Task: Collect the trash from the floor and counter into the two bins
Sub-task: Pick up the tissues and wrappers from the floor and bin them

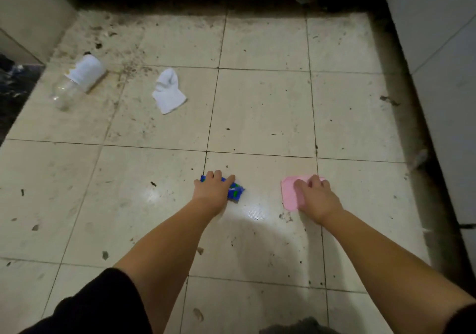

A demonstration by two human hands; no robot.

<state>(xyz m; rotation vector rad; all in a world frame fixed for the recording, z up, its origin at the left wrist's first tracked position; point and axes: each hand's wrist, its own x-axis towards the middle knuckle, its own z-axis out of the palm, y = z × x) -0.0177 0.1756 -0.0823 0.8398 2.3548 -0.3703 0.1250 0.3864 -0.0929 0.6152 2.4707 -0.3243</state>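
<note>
My left hand (212,192) lies on a blue and green wrapper (235,192) on the tiled floor, fingers curled over it. My right hand (315,196) presses on a flat pink paper (288,192), fingers bent on its top edge. Farther off to the left, a white sock-like cloth (168,91) lies crumpled. A clear plastic bottle (77,80) with a white label rests on its side at the far left. No bin shows in this view.
The dirty tiled floor (257,112) carries scattered crumbs and dark specks. White cabinet fronts (443,63) run along the right and the back. A beige wall corner (28,16) and a dark bag-like mass (13,81) sit at the left.
</note>
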